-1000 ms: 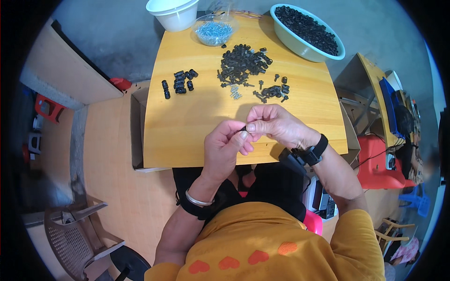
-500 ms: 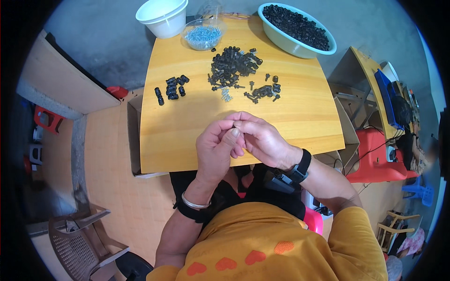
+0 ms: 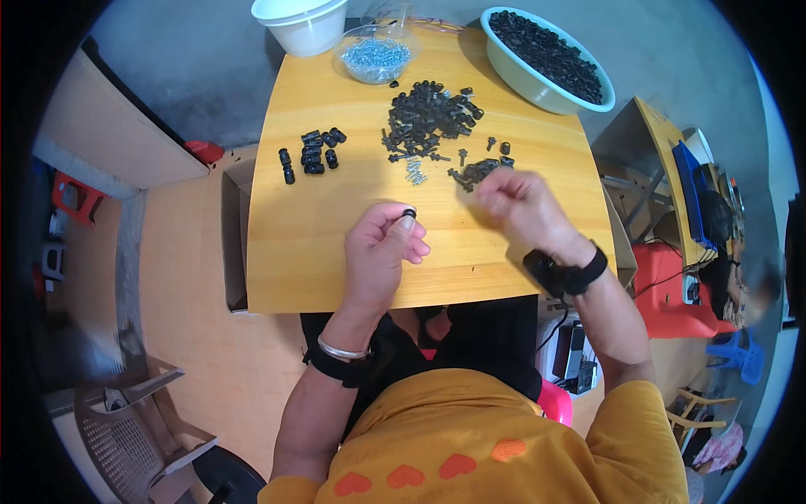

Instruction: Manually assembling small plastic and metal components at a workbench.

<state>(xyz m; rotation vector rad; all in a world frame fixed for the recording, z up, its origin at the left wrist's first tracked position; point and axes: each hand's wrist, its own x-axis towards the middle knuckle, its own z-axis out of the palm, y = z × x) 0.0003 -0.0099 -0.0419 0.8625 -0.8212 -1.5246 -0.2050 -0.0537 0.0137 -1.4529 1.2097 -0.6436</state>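
My left hand (image 3: pixel 382 252) is closed, pinching a small black plastic cap (image 3: pixel 409 213) between thumb and forefinger above the near part of the table. My right hand (image 3: pixel 533 210) hangs over the table's right side, fingers curled and smeared by motion; whether it holds anything does not show. Just beyond its fingers lies a small cluster of black parts (image 3: pixel 477 174), partly covered by the hand. A larger heap of black plastic parts (image 3: pixel 428 118) fills the middle, with a little pile of silver screws (image 3: pixel 416 172) at its near edge. To the left, several black cylindrical pieces (image 3: pixel 312 157) lie grouped.
At the back of the wooden table (image 3: pixel 336 260) stand a clear bowl of silvery screws (image 3: pixel 376 60), white tubs (image 3: pixel 306 29) and a pale blue basin (image 3: pixel 550 91) heaped with black parts. A red chair (image 3: pixel 663 290) stands to the right, a brown woven chair (image 3: pixel 117 437) at lower left.
My hands were together over the near table; now they are apart. My right hand has moved right and away toward the small cluster, while the left keeps the black cap, now in plain sight.
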